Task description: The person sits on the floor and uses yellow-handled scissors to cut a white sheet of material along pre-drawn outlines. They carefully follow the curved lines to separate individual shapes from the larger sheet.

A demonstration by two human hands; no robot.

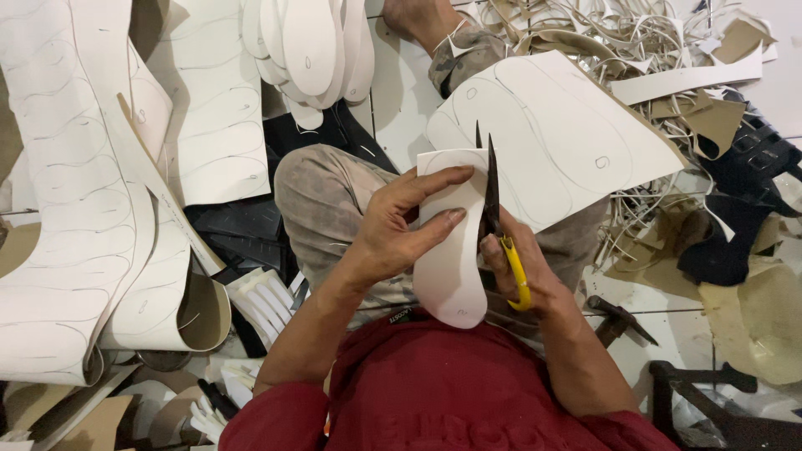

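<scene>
Left hand (pixel 393 230): we're pinching the white insole-shaped cutout (pixel 449 276), thumb and fingers clamped together on its left edge, holding it upright over our lap.
Right hand (pixel 522 267): we're gripping the yellow-handled scissors (pixel 494 213), fingers closed through the handle loops, blades pointing away from us.
Blades: we're reading them as nearly together, running along the cutout's right edge and touching it.
Cutout: rounded heel end pointing at our red shirt (pixel 451 384), squared end away; it's sitting between the two hands, above our knee.
Marked sheet (pixel 568 134): white sheet with traced sole outlines is lying across our right leg, just behind the scissors; the cutout overlaps its near edge.
Floor, near-left: rolled white sheet stock (pixel 75 217) with traced outlines is curling from the left edge, brown backing showing at the roll end.
Floor, near-right: a hammer (pixel 616 316) is lying just beside our right forearm.
Floor, far-centre: stack of finished white cutouts (pixel 311 42) is sitting at the top edge.
Floor, far-right: heap of thin white and tan offcut strips (pixel 635 38) is piling up, dark scraps (pixel 735 209) along the right edge.
Foot (pixel 418 18): bare, at the top edge, beside the offcuts.
</scene>
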